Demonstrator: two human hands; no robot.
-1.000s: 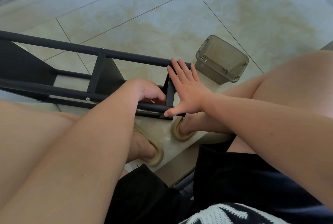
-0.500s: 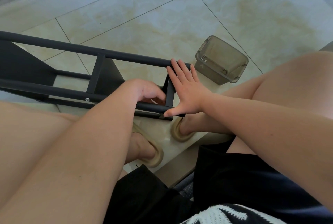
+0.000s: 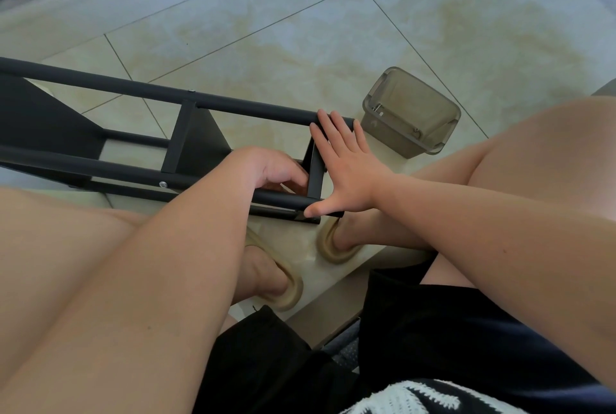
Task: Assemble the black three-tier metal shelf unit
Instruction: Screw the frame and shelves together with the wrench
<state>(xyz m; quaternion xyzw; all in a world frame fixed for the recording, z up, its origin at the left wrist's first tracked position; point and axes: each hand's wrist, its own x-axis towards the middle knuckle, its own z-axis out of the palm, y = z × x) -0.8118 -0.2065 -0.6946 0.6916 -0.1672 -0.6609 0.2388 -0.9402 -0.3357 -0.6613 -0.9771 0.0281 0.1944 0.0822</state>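
Tiled floor (image 3: 333,30); shelf unit (image 3: 100,166) lies lengthwise left-to-right.

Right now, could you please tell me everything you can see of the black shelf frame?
The black shelf frame looks like matte painted metal: long round tubes joined by flat crossbars, dark panels between them, silver screw heads at two joints. It lies on its side on the tiled floor, one end near the person. The right hand presses flat against that end, fingers straight. The left hand reaches inside the frame with fingers curled; whether they hold anything is hidden.
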